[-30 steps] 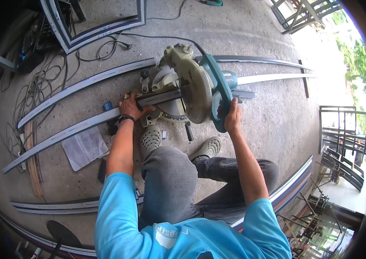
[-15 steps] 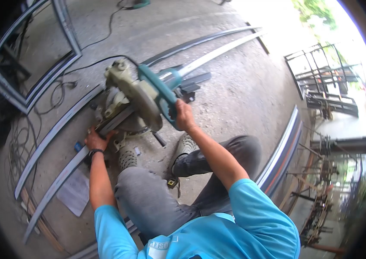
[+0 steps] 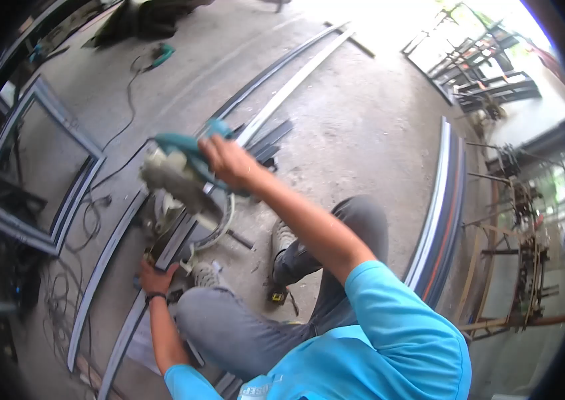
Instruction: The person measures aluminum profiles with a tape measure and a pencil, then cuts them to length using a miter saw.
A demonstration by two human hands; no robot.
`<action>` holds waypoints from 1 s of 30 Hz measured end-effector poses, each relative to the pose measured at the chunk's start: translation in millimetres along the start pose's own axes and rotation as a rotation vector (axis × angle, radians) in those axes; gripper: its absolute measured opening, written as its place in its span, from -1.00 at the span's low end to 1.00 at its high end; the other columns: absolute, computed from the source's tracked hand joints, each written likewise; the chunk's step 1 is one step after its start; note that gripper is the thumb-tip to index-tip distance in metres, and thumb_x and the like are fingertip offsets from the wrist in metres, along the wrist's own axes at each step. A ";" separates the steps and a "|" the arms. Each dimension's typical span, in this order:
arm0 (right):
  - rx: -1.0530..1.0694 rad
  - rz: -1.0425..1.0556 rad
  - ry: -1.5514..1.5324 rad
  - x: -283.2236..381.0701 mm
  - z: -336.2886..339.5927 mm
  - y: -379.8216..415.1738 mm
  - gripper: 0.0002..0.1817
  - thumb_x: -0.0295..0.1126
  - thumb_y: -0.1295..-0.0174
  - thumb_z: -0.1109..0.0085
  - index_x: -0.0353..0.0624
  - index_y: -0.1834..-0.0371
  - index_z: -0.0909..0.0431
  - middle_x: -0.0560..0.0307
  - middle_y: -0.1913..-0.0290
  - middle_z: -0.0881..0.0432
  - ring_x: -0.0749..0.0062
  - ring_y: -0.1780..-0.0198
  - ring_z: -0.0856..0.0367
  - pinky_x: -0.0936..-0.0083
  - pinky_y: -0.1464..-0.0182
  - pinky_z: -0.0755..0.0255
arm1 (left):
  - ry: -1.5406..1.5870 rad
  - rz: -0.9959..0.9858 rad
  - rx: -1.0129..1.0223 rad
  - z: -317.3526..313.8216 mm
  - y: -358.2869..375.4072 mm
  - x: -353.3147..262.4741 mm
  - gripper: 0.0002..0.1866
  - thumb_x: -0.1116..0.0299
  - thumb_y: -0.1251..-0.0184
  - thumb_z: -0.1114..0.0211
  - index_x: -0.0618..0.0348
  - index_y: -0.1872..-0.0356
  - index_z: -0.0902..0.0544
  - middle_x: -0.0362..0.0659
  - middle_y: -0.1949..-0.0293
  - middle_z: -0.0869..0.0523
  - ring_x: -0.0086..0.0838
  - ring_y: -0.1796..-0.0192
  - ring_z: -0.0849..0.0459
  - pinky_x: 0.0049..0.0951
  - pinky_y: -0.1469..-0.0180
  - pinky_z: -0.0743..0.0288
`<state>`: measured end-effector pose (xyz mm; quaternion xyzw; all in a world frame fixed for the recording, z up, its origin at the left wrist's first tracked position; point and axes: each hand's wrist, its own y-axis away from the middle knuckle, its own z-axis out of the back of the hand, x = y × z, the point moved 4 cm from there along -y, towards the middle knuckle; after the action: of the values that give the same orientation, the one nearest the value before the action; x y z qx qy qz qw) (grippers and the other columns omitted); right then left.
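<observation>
A miter saw with a teal handle [image 3: 186, 148] stands on the floor, its blade guard [image 3: 192, 193] blurred by motion. My right hand [image 3: 227, 160] is wrapped round the teal handle. At the saw's base, my left hand [image 3: 157, 275] grips a long grey metal profile [image 3: 122, 343] that lies through the saw. A short grey bar [image 3: 179, 240] shows on the saw bed beside the fingers. On the far side, a light profile [image 3: 296, 81] extends away from the saw.
A metal frame [image 3: 61, 243] stands at the left above tangled cables [image 3: 62, 300]. Long profiles [image 3: 432, 213] lie at the right, near racks with metal parts [image 3: 519, 200]. A tape measure [image 3: 276, 297] sits by my shoe [image 3: 284, 237]. A teal tool [image 3: 162, 55] lies farther off.
My right hand and the saw handle have shifted up and left in view, and the saw head has moved relative to its base. The camera view has turned. My left hand stays at the profile.
</observation>
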<state>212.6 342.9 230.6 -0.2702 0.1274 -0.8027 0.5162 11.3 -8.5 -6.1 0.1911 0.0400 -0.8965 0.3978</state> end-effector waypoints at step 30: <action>0.124 0.694 0.212 352.6 156.0 29.3 -0.51 -0.28 0.01 -0.54 -0.08 0.02 -0.51 0.13 0.13 -0.63 0.22 -0.01 -0.68 0.24 -0.04 -0.51 | 2.039 0.235 -1.383 338.9 231.0 186.7 0.10 -0.49 -0.35 -0.12 0.11 -0.67 -0.08 -0.01 -0.68 -0.10 -0.07 -0.64 -0.18 0.04 -0.62 -0.03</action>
<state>209.8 25.3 451.1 -0.0942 0.2153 -0.6095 0.7572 -39.7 -371.8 255.6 0.5540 0.7789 -0.0879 0.2806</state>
